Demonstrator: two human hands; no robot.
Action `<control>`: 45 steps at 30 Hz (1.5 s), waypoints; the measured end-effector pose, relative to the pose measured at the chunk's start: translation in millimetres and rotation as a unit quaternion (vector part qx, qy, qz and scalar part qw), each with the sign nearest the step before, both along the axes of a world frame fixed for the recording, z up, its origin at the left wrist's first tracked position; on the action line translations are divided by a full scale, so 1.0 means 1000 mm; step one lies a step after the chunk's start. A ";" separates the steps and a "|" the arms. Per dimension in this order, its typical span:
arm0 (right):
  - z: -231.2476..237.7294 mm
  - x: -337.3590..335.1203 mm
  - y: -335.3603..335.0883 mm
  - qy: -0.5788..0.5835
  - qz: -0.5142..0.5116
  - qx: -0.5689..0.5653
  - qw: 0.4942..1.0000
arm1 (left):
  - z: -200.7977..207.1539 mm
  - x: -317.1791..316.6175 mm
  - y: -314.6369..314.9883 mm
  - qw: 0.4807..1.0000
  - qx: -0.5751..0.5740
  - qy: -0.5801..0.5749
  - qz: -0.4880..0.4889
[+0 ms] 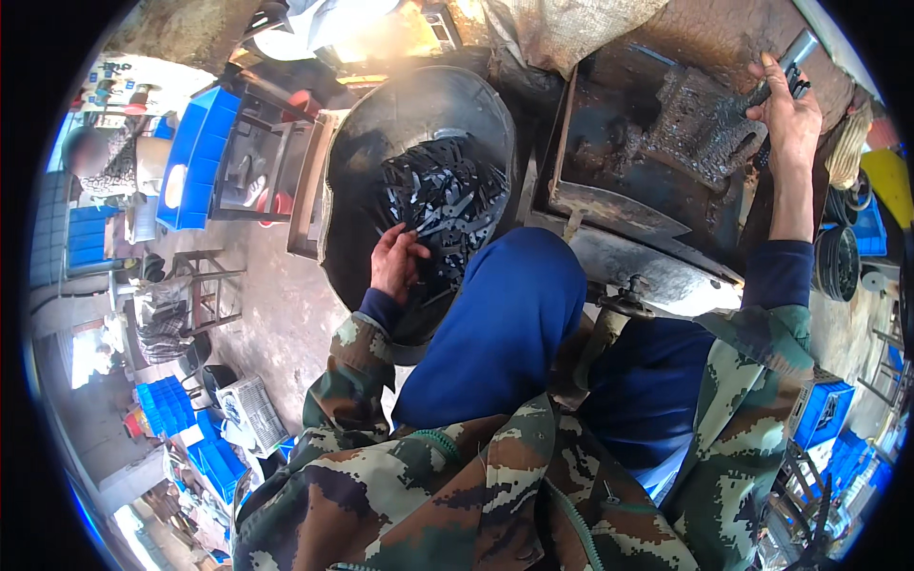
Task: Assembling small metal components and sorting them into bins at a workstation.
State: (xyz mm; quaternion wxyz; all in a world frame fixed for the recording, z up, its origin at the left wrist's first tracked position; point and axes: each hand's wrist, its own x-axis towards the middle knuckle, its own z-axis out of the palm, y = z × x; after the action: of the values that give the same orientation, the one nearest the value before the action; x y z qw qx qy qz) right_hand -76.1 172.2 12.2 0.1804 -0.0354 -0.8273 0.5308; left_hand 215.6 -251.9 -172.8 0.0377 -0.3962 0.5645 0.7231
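A large dark tub (340, 143) in front of me, to the left, holds a heap of flat dark metal pieces (443, 195), some with shiny faces. My left hand (395, 264) reaches over its near left side, with curled fingers at the edge of the heap, pinching a flat piece. Far to the right, my right hand (792, 124) is closed round dark, narrow metal pieces whose ends stick out past the fingers. A grey metal tube (801, 49) lies just beyond that hand. Left of it, a rough, grimy metal block (700, 119) sits on a dark worktop (595, 100).
My knees in blue trousers (505, 314) stand between tub and worktop. A metal fitting (628, 297) juts out below the worktop's front edge. Blue crates (202, 157) stand on a frame at left, with another person (114, 162) beyond. Coiled dark bands (838, 262) lie at right.
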 end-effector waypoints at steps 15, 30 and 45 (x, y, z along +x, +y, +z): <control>-0.007 0.003 -0.005 0.003 0.005 -0.015 1.000 | 0.115 -0.045 0.065 0.981 -0.070 0.146 -0.103; -0.035 -0.023 0.036 0.053 0.186 -0.291 0.937 | 0.202 -0.217 0.306 0.829 -0.058 0.535 -0.153; -0.014 -0.024 0.030 0.019 0.043 -0.019 0.999 | 0.181 -0.208 0.300 0.876 -0.139 0.445 -0.119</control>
State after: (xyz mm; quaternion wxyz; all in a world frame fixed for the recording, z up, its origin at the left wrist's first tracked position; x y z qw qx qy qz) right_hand -100.3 202.0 -1.9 0.1720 0.0069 -0.8144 0.5542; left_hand 7.6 47.7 7.9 -0.1873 0.0367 0.6597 0.7269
